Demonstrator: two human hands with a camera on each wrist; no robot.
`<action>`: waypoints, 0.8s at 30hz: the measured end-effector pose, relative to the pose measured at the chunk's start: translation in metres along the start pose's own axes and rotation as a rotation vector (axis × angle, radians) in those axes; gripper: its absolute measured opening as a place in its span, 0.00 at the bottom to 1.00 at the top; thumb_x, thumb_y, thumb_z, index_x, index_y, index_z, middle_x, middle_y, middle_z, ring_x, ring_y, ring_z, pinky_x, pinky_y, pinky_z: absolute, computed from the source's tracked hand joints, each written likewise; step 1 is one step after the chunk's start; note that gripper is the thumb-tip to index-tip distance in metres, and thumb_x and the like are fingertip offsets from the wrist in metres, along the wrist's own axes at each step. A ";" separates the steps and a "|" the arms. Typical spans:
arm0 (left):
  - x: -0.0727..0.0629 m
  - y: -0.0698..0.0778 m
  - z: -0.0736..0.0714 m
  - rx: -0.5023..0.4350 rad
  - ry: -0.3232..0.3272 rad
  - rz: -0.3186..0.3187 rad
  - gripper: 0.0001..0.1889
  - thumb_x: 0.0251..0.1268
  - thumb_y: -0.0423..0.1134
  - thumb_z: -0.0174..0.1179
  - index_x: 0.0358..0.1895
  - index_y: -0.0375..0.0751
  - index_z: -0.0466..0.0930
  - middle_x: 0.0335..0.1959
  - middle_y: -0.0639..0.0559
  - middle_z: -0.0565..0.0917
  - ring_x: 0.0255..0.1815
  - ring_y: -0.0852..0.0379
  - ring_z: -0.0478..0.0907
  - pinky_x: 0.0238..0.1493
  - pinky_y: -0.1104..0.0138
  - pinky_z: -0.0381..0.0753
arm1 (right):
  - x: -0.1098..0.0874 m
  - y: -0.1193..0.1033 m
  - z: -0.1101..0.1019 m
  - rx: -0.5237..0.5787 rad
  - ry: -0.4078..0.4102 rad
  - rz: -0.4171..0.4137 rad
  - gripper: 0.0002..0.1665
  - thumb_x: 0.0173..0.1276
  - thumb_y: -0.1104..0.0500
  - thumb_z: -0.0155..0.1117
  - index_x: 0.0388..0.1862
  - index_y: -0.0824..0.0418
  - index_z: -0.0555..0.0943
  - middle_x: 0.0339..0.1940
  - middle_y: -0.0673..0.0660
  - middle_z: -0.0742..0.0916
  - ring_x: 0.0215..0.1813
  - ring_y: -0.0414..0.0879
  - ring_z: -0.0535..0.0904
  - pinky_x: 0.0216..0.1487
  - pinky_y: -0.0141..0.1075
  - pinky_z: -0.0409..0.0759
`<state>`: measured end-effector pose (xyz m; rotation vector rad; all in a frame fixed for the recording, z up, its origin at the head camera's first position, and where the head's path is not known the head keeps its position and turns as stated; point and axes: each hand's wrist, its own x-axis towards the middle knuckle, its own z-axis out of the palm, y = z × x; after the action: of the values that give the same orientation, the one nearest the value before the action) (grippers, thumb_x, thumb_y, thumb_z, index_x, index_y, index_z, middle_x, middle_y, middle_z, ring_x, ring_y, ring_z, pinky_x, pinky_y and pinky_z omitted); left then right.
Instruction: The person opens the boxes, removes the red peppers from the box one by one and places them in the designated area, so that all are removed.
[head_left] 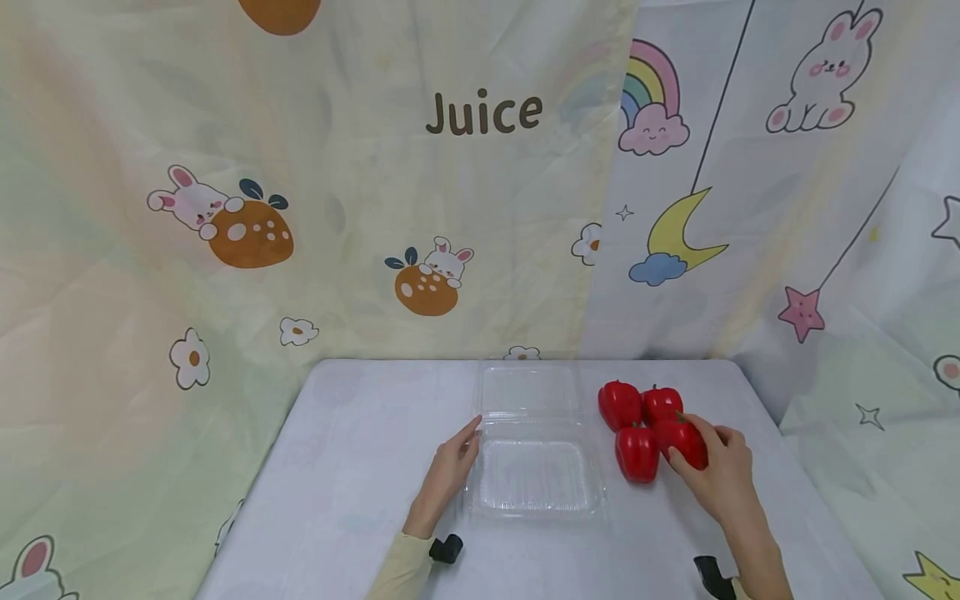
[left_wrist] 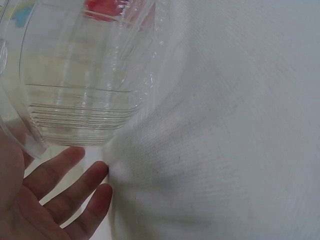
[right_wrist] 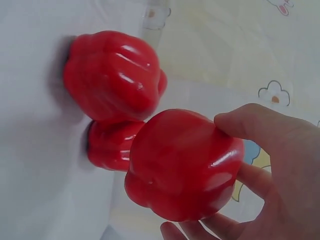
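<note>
My right hand (head_left: 723,471) grips a red bell pepper (head_left: 684,442), thumb on one side and fingers round the other. In the right wrist view, this pepper (right_wrist: 182,165) shows its smooth lobed end towards the camera. Three more red bell peppers stand close by: one front left (head_left: 637,454), one back left (head_left: 619,406) and one behind (head_left: 663,403). A clear plastic clamshell box (head_left: 536,475) lies with its lid (head_left: 530,392) folded back. My left hand (head_left: 447,467) touches the box's left edge near the hinge, its fingers loosely extended; the left wrist view shows those fingers (left_wrist: 75,195) beside the ribbed wall.
A white cloth (head_left: 337,467) covers the table. Behind it hangs a printed curtain (head_left: 360,167) with rabbits, fruit and the word Juice. The peppers stand right of the box, with a narrow strip of cloth between.
</note>
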<state>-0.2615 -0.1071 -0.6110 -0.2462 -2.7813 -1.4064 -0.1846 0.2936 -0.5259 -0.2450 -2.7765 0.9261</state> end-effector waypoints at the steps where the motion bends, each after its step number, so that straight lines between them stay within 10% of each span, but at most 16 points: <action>1: 0.000 0.000 0.000 -0.001 0.000 0.000 0.24 0.81 0.47 0.48 0.75 0.54 0.67 0.65 0.45 0.81 0.58 0.45 0.84 0.59 0.54 0.83 | 0.000 0.001 0.001 -0.002 -0.002 0.011 0.47 0.59 0.59 0.74 0.74 0.65 0.63 0.65 0.79 0.64 0.64 0.74 0.59 0.46 0.68 0.82; 24: -0.001 0.000 0.001 0.008 0.002 0.000 0.24 0.81 0.48 0.48 0.76 0.54 0.66 0.65 0.45 0.81 0.59 0.45 0.84 0.59 0.54 0.83 | 0.005 0.025 0.018 -0.035 -0.042 0.088 0.44 0.63 0.59 0.70 0.74 0.67 0.62 0.64 0.81 0.63 0.64 0.76 0.58 0.48 0.68 0.81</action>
<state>-0.2601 -0.1069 -0.6116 -0.2453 -2.7846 -1.3949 -0.1914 0.3038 -0.5545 -0.3601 -2.8425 0.9137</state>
